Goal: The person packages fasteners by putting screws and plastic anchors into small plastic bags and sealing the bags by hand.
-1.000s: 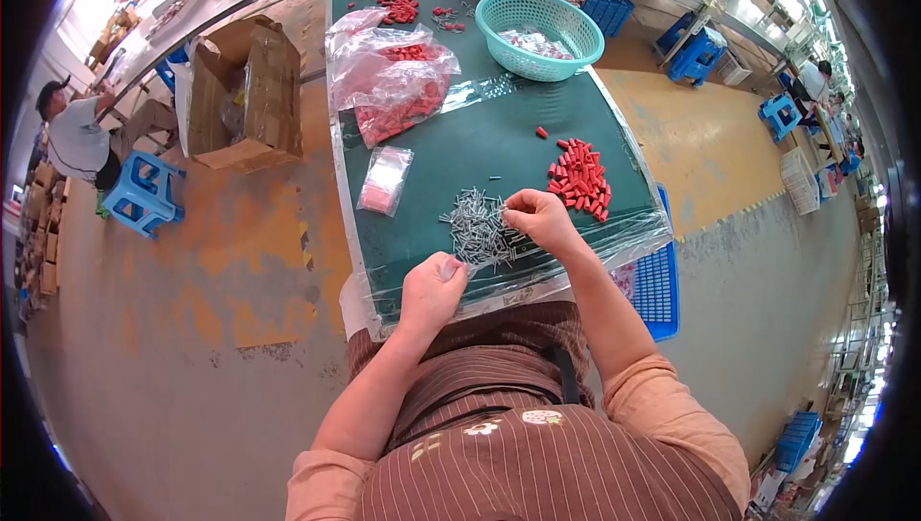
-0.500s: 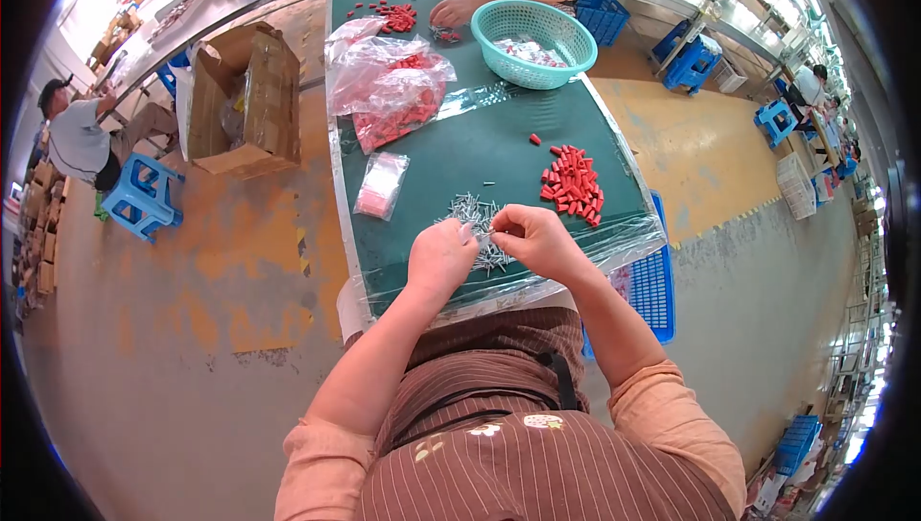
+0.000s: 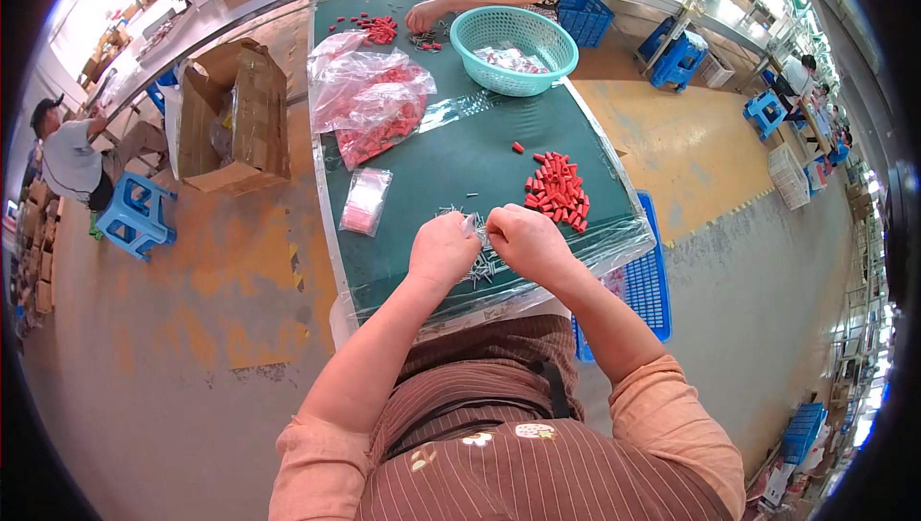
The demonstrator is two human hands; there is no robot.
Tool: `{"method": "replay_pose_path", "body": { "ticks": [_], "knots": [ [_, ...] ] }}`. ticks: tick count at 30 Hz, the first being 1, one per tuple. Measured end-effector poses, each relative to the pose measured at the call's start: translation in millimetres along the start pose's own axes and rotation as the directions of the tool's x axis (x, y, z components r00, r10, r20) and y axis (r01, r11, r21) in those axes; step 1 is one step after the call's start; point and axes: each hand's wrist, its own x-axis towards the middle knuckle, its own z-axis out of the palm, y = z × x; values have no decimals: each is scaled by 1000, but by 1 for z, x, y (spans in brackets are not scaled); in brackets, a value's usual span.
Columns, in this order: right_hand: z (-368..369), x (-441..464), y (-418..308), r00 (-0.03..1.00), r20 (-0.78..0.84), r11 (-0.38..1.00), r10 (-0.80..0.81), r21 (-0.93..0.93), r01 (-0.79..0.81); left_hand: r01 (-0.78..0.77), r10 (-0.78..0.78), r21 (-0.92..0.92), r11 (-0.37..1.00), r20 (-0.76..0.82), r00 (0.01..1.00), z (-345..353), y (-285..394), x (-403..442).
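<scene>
My left hand is closed, with a whitish, see-through bit of a small plastic bag showing at its thumb and fingertips. Close beside it, my right hand has its fingers pinched together; what is in them is hidden. Both hands are over a pile of small silvery screws, partly covering it. Beyond the right hand lies a heap of red plastic sleeves. To the left of the hands is a stack of clear small bags with a pinkish-red part.
A large plastic bag of red pieces lies at the table's left. A turquoise basket holding small packets stands farther back. Across the table, a co-worker's hands are near more pieces. A cardboard box and blue stool stand left.
My hands have drawn together, and the right hand has turned so its fingertips are more hidden. The whole view has shifted slightly, moving the table leftward in the picture.
</scene>
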Motion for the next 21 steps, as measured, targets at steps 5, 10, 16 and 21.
{"method": "replay_pose_path", "body": {
  "ticks": [5,10,16,21],
  "knots": [
    [-2,-1,0,994,-20,992,-103,-72,102,4,-4,-10,1000,5,1000,1,0,3],
    [-2,1,4,985,-60,986,-161,-53,158,4,-4,-2,1000,11,1000,1,0,4],
    [-12,-5,13,993,-120,984,6,179,16,103,-101,-67,992,39,994,-5,-10,8],
    [28,-23,34,995,87,997,44,62,-50,228,-212,-212,950,96,972,-9,-32,14]
  ]
}}
